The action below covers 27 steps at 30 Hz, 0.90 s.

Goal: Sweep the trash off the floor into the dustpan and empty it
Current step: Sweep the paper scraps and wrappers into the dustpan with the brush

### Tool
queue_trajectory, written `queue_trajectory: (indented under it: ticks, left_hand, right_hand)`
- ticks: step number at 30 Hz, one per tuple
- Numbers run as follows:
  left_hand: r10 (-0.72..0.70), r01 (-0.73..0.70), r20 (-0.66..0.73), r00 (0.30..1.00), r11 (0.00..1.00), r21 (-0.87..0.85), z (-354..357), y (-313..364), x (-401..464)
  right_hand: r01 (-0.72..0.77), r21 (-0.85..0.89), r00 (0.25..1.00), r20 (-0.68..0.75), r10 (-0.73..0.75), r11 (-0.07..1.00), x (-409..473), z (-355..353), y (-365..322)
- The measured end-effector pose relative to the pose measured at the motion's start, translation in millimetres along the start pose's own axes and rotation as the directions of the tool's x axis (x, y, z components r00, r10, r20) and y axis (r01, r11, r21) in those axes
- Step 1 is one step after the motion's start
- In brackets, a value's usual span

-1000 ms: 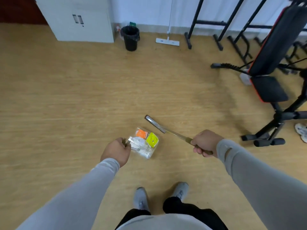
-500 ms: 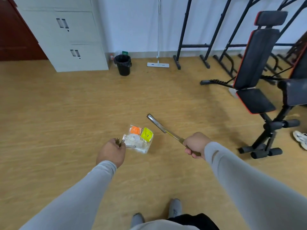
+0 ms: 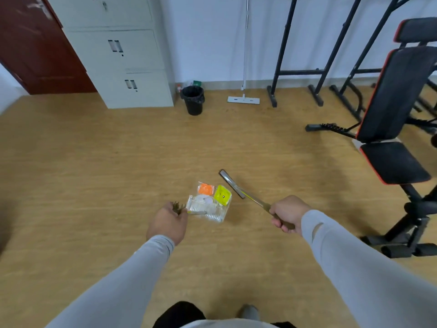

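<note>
left hand (image 3: 168, 223): fingers curled round the handle of clear plastic dustpan (image 3: 209, 205) at 12 o'clock of it | dustpan: carries orange, yellow and white trash (image 3: 214, 194) | right hand (image 3: 287, 213): fingers clamped on slim metal-handled broom (image 3: 238, 187), head at 10 o'clock | black round trash bin (image 3: 193, 100): far, 12 o'clock, beside grey metal cabinet (image 3: 123, 58)

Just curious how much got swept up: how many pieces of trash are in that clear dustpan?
3 visible in the clear dustpan: an orange piece at its far left, a yellow-green piece at its far right, and a white piece nearer the handle. More may be hidden.
</note>
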<state>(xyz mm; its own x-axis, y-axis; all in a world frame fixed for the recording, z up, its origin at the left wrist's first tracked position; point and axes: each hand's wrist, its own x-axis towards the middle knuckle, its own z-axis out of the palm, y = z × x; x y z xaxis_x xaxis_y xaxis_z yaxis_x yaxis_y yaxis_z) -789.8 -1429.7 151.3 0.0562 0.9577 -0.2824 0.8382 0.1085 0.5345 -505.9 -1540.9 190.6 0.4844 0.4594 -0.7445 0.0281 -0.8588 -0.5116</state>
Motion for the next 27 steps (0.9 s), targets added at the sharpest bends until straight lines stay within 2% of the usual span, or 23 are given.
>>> queue_trajectory:
  ticks: [9,18,27]
  left_hand:
    - [-0.010,0.010,0.015,1.000,1.000,-0.023,-15.2,0.6,65.2]
    - [-0.031,0.032,0.012,0.999,0.996,-0.088,-61.7,-32.3,186.6]
    - [-0.066,0.061,-0.023,0.998,0.986,-0.158,-105.7,-39.5,271.7]
  right_hand:
    - [-0.022,-0.036,1.000,0.011,0.022,0.999,37.7,19.3,-58.7]
    - [-0.016,-0.053,0.998,-0.054,0.013,0.998,73.4,81.3,-168.3]
    - [-0.041,-0.025,0.996,-0.082,0.039,0.999,102.0,119.1,-258.5]
